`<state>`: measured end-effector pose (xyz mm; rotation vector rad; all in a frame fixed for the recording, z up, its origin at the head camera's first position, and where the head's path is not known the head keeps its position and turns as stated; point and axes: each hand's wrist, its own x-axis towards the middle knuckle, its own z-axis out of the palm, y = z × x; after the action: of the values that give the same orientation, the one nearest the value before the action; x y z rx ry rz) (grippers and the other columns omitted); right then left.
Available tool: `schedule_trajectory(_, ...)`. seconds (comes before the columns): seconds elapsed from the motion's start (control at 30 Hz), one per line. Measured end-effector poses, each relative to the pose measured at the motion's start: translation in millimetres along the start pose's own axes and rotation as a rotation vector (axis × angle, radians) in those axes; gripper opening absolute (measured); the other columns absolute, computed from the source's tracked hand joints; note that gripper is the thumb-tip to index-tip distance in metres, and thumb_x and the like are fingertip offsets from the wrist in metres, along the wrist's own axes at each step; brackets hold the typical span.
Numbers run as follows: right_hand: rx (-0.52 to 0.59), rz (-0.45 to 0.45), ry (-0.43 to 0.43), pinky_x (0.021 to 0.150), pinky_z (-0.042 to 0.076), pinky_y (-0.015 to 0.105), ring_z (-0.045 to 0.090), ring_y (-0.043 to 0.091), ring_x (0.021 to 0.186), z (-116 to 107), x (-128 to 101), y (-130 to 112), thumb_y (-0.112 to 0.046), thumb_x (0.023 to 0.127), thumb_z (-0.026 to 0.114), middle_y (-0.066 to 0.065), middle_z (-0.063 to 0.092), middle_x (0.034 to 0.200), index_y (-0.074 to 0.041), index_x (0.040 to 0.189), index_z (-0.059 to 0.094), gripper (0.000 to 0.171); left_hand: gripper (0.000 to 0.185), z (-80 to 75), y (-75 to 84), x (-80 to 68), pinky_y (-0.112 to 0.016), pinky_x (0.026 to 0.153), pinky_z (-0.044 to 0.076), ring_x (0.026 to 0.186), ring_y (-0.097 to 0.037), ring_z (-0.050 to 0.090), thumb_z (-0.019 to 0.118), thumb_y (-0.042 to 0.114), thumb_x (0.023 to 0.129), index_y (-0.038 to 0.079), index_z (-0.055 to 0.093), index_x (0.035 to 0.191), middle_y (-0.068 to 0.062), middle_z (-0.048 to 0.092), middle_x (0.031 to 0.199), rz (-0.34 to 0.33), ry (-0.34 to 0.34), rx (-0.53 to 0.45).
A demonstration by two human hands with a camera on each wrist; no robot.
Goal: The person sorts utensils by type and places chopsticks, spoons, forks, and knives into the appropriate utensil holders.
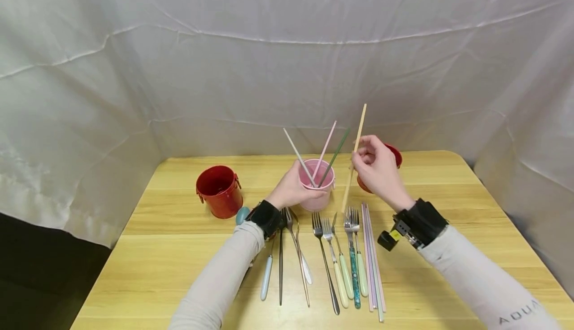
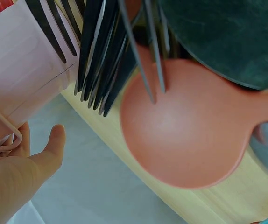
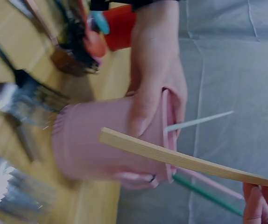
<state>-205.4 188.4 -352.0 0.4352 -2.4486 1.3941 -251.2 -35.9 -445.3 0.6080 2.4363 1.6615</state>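
My left hand [image 1: 289,190] grips a pink bucket [image 1: 316,202] by its side, with the thumb near the rim. Out of that bucket lean a white chopstick [image 1: 294,147], a pink chopstick [image 1: 329,138] and a green chopstick [image 1: 339,146]. To its right, my right hand [image 1: 378,168] pinches a light wooden chopstick [image 1: 361,124] around its middle, its lower end hanging above the forks. In the right wrist view, the wooden chopstick [image 3: 190,161] crosses in front of the pink bucket [image 3: 92,140].
Red buckets stand at the left [image 1: 219,195] and behind my right hand [image 1: 394,154]. Several forks [image 1: 329,275] and knives lie in front of the pink bucket, beside a bundle of pastel chopsticks [image 1: 373,265]. An orange ladle [image 2: 180,126] shows in the left wrist view.
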Motion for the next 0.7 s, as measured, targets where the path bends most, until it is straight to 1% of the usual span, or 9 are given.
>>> schedule_trajectory(0.1,0.049,-0.031,0.05,0.067,0.051,0.011,0.057,-0.006,0.069,3.9,5.3,-23.5,-0.006,0.101,0.054,0.021,0.064,0.098,0.005,0.127,0.052,0.028,0.091,0.3,1.5,-0.1,-0.053,0.112,0.044,0.126,-0.034,0.057,0.091,0.013,0.072,0.003,0.037,0.145,-0.017,0.057,0.136,0.006,-0.004,-0.014)
schedule_trajectory(0.13,0.069,-0.037,0.069,0.066,0.052,0.011,0.057,-0.007,0.068,5.0,7.4,-30.6,-0.004,0.101,0.054,0.022,0.064,0.098,0.007,0.127,0.052,0.028,0.091,0.5,1.8,0.0,-0.054,0.113,0.044,0.126,-0.036,0.057,0.09,0.013,0.072,0.002,0.036,0.145,-0.018,0.057,0.136,0.01,-0.005,-0.016)
schedule_trajectory(0.2,0.126,-0.056,0.113,0.064,0.054,0.013,0.058,-0.006,0.066,8.0,13.7,-35.1,-0.001,0.1,0.054,0.023,0.062,0.096,0.009,0.124,0.052,0.026,0.091,0.7,3.2,0.0,-0.055,0.113,0.044,0.126,-0.036,0.056,0.09,0.013,0.073,0.002,0.036,0.145,-0.019,0.056,0.136,0.005,-0.006,-0.013)
schedule_trajectory(0.33,0.21,-0.107,0.206,0.061,0.056,0.016,0.063,0.007,0.064,15.9,29.9,-24.6,-0.001,0.099,0.056,0.011,0.062,0.089,0.006,0.119,0.053,0.022,0.089,0.8,4.6,1.0,-0.054,0.113,0.044,0.127,-0.036,0.056,0.09,0.012,0.074,0.004,0.036,0.144,-0.019,0.056,0.137,0.003,-0.007,-0.022)
schedule_trajectory(0.43,0.222,-0.146,0.263,0.061,0.057,0.016,0.065,0.012,0.066,21.6,38.7,-19.7,-0.001,0.098,0.056,0.005,0.062,0.088,0.006,0.118,0.053,0.021,0.087,0.9,4.9,1.8,-0.054,0.114,0.043,0.128,-0.035,0.057,0.089,0.011,0.073,0.006,0.038,0.143,-0.021,0.056,0.138,0.003,-0.009,-0.03)
schedule_trajectory(0.5,0.22,-0.163,0.286,0.063,0.056,0.014,0.064,0.011,0.067,25.3,42.5,-18.8,-0.001,0.098,0.056,0.009,0.062,0.09,0.006,0.119,0.053,0.022,0.086,1.1,4.7,2.4,-0.053,0.115,0.042,0.129,-0.034,0.056,0.089,0.01,0.074,0.006,0.038,0.142,-0.021,0.055,0.14,0.003,-0.012,-0.032)
schedule_trajectory(0.57,0.215,-0.173,0.295,0.063,0.056,0.013,0.064,0.01,0.068,28.8,45.5,-17.5,-0.001,0.098,0.056,0.013,0.063,0.092,0.006,0.119,0.053,0.022,0.087,1.1,4.4,2.6,-0.053,0.114,0.043,0.128,-0.033,0.057,0.089,0.01,0.073,0.006,0.038,0.143,-0.021,0.056,0.14,-0.005,-0.01,-0.014)
schedule_trajectory(0.6,0.215,-0.172,0.288,0.063,0.056,0.013,0.064,0.012,0.069,30.3,46.5,-16.7,-0.001,0.098,0.056,0.016,0.064,0.093,0.006,0.12,0.053,0.023,0.087,1.0,4.4,3.0,-0.052,0.115,0.043,0.128,-0.033,0.057,0.089,0.01,0.073,0.005,0.038,0.143,-0.02,0.056,0.139,-0.006,-0.011,-0.012)
schedule_trajectory(0.7,0.125,-0.135,0.227,0.068,0.058,0.017,0.067,0.019,0.076,32.8,47.8,-13.4,-0.005,0.099,0.058,0.02,0.068,0.097,0.004,0.123,0.055,0.026,0.09,1.5,4.2,4.0,-0.052,0.114,0.043,0.127,-0.033,0.058,0.09,0.011,0.072,0.004,0.037,0.145,-0.017,0.057,0.138,-0.014,-0.008,0.002)
